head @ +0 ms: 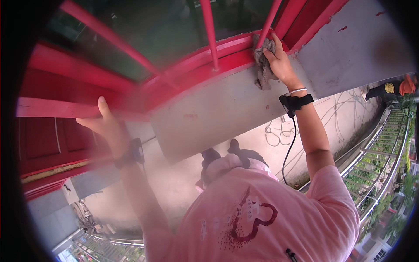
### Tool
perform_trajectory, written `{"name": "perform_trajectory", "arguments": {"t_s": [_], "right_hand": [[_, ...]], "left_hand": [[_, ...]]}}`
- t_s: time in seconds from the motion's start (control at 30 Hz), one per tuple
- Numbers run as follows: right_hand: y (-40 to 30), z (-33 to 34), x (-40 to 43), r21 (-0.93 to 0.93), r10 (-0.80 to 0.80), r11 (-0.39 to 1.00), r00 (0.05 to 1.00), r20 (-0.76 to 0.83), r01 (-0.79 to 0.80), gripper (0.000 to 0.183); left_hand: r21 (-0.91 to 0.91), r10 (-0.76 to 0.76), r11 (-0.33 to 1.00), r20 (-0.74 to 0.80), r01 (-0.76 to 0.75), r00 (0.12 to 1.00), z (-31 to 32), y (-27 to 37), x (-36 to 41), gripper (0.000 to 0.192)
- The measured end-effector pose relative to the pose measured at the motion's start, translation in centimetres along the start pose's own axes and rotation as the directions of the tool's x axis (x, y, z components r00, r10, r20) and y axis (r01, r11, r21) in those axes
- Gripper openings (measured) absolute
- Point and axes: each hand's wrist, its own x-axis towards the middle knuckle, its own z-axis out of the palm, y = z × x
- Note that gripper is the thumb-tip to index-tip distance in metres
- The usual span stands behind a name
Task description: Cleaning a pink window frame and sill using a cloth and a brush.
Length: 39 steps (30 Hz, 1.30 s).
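Observation:
With my right hand I hold a grey-brown cloth against the corner of a red window frame, beside one of its red bars. Part of the cloth hangs down over the grey wall below. At the left, my left hand rests on a red frame member above a red panelled door, thumb up and fingers apart, with nothing seen in it. Haze blurs this side of the view. Dark glass lies behind the bars.
A grey wall ledge juts out below the window. Loose cables lie on the pale floor at the right. A metal railing runs along the right edge, with plants beyond. Another person is partly visible at the far right.

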Motion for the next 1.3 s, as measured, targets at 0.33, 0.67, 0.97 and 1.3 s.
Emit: {"name": "perform_trajectory", "arguments": {"t_s": [0.33, 0.67, 0.97, 1.3], "right_hand": [[-2.7, -7.5, 0.3, 0.684, 0.213, 0.702, 0.975, 0.063, -0.198, 0.038], [-0.7, -0.6, 1.5, 0.102, 0.008, 0.995, 0.998, 0.059, -0.014, 0.06], [-5.8, -1.8, -5.1, -0.051, -0.247, 0.968, 0.908, -0.337, 0.244, 0.04], [-5.5, 5.9, -1.8, -0.752, -0.355, 0.611, 0.935, 0.018, 0.247, 0.061]], "left_hand": [[0.127, -0.113, 0.986, 0.011, 0.11, 0.994, -0.4, 0.6, 0.1, 0.065], [0.02, -0.11, 0.994, 0.013, 0.11, 0.994, -0.4, 0.1, -0.1, 0.067], [0.044, -0.085, 0.995, -0.019, 0.086, 0.996, -0.4, -2.3, 0.0, 0.075], [-0.06, -0.12, 0.991, 0.028, 0.121, 0.992, -0.9, -2.7, -0.1, 0.079]]}}
